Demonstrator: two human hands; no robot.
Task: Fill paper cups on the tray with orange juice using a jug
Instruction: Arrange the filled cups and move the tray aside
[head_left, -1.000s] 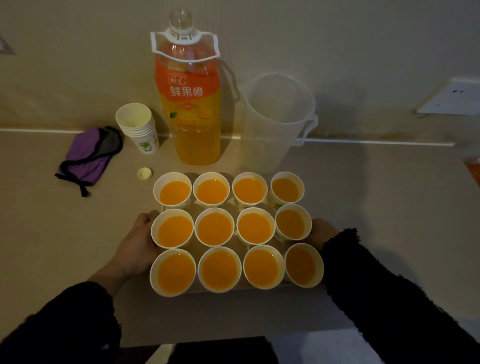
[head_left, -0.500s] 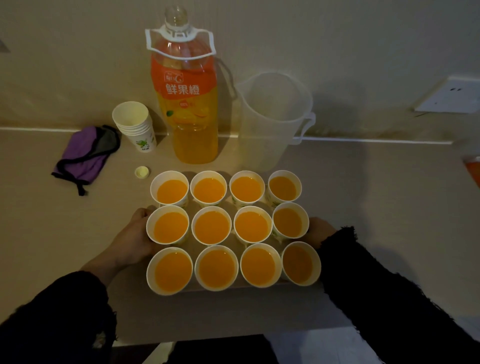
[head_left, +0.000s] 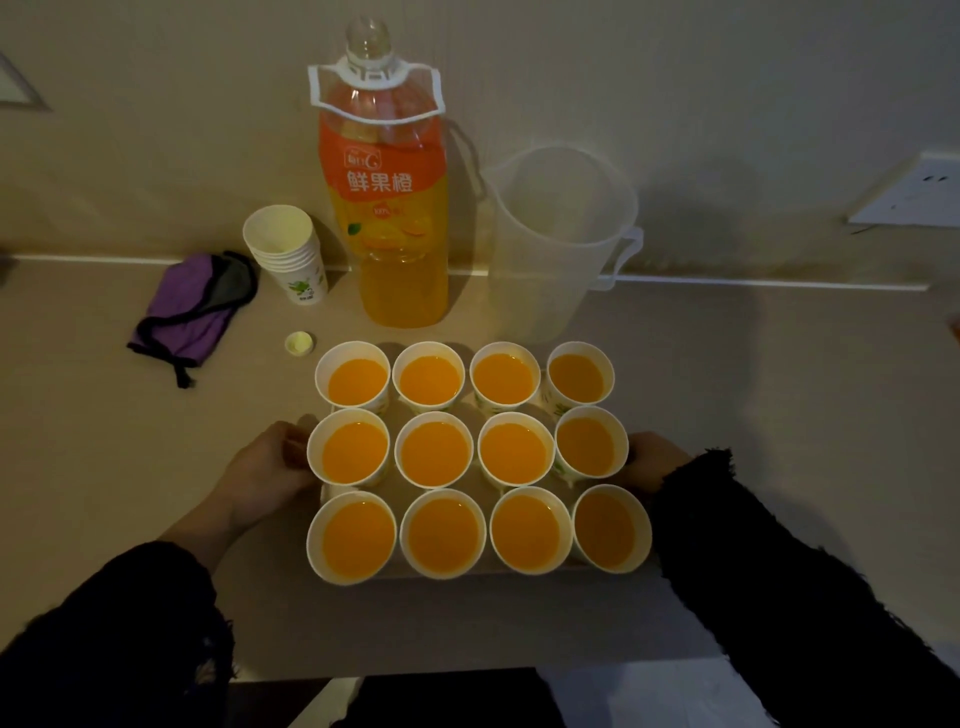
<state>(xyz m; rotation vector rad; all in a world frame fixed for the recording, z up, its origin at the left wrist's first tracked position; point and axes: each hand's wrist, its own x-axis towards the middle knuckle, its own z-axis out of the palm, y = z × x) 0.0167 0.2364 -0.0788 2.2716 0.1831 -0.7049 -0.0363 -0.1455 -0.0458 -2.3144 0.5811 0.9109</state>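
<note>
Paper cups (head_left: 435, 454) all full; my left hand (head_left: 265, 473) grips the tray (head_left: 332, 487) at nine o'clock; right hand (head_left: 652, 460) at three, fingers hidden, grip untellable; I'd keep everything level.

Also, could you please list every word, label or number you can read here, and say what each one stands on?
"鲜果橙": large white characters on the orange label of the juice bottle.
Small logo above those characters and the round mark below them, same label: too blurred to read.
Green print on the stacked paper cups and on the filled cups: too small to read.
</note>
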